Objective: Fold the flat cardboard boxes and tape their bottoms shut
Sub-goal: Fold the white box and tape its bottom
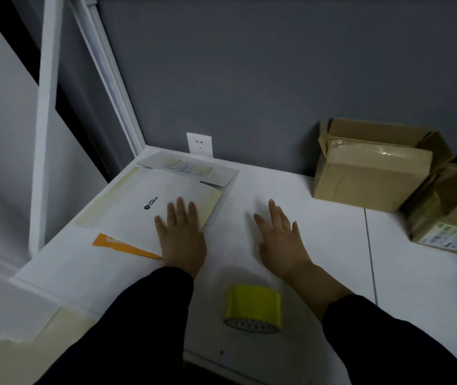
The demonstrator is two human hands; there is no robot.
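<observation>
Reaching forward with both arms, side by side and a little apart. Holding the left hand (180, 234) flat, palm down, fingers (178, 215) straight and close together, thumb spread out to the left. Holding the right hand (280, 240) also palm down, fingers straight but slightly spread, pointing forward and a little to the left, gripping nothing. Wearing dark sleeves: left sleeve (138, 323) down to the wrist, right sleeve (388, 343) ending farther back, right forearm (324, 290) bare.
</observation>
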